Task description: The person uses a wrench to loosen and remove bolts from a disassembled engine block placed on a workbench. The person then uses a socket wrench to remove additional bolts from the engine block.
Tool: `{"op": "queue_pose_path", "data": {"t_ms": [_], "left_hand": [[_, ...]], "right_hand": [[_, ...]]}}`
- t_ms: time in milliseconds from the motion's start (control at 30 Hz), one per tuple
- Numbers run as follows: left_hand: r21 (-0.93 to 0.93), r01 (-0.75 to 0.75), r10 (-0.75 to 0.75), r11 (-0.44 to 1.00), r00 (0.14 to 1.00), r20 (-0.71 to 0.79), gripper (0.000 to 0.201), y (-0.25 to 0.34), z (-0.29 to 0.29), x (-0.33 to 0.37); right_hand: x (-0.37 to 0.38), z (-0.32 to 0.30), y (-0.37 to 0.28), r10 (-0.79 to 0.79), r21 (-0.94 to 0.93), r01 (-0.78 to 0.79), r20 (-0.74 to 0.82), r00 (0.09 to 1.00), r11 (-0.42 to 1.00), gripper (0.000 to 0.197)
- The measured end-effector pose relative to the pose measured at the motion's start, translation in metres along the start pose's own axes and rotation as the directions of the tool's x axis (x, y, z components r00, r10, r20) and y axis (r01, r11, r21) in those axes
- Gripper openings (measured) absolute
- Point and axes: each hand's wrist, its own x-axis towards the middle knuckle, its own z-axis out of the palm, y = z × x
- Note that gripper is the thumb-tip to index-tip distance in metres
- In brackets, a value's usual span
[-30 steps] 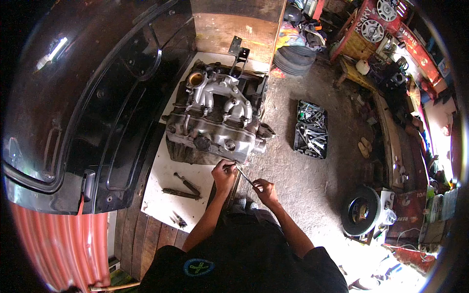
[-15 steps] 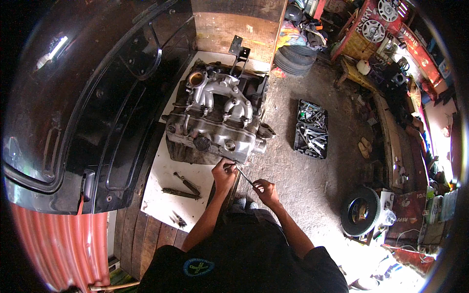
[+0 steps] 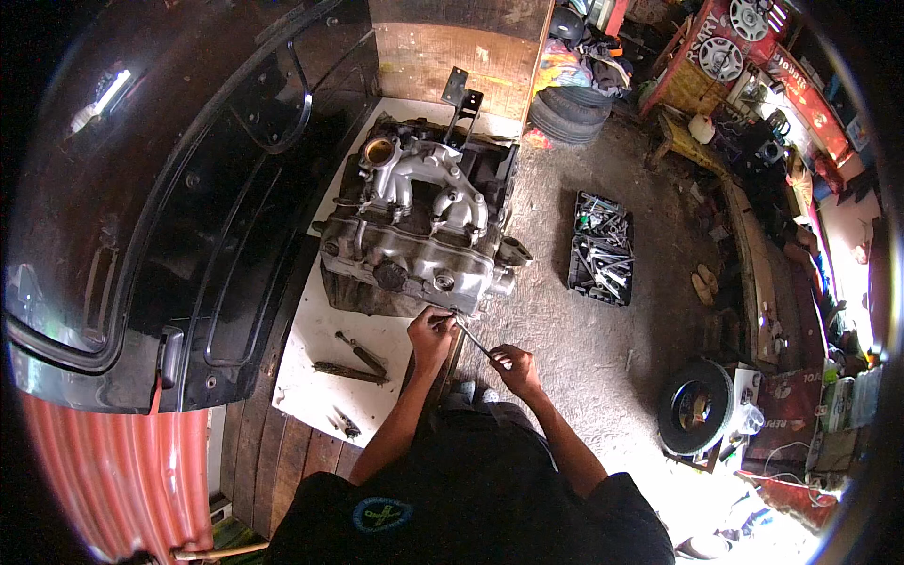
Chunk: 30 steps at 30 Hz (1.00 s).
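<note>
Little is being changed since the earlier frames: both hands are being kept at the engine's near edge. The left hand point(image 3: 431, 331) is being closed at the lower front of the engine block point(image 3: 414, 235) on the white board point(image 3: 311, 377). A slim wrench point(image 3: 474, 339) is being gripped by the right hand point(image 3: 513, 365); a tool tray point(image 3: 600, 248) is lying rightward.

Bare concrete floor point(image 3: 556, 330) right of the engine point(image 3: 419, 240), tool tray point(image 3: 601, 247) beyond; black car body point(image 3: 188, 188) crowding its left.
</note>
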Motion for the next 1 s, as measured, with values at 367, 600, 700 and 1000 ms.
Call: {"op": "queue_pose_path", "data": {"t_ms": [367,600,700,1000], "left_hand": [[-0.216,0.136,-0.136,0.967,0.991,0.016,0.012,0.002,0.0,0.004],[-0.371,0.171,-0.143,0.913,0.984,0.102,0.008,-0.005,-0.001,0.002],[-0.398,0.229,-0.203,0.888,0.973,0.108,0.012,0.005,0.007,-0.003],[-0.641,0.429,-0.296,0.636,0.903,0.311,0.017,-0.003,-0.011,-0.01]], "right_hand": [[-0.002,0.001,-0.006,0.059,0.036,-0.059,0.002,0.998,0.998,0.016],[0.019,-0.068,-0.06,-0.084,-0.118,0.047,-0.327,0.941,0.992,0.016],[0.05,-0.074,-0.12,-0.229,-0.079,0.215,-0.347,0.91,0.973,0.018],[0.047,-0.04,-0.163,-0.381,-0.028,0.386,-0.247,0.891,0.922,0.018]]}}
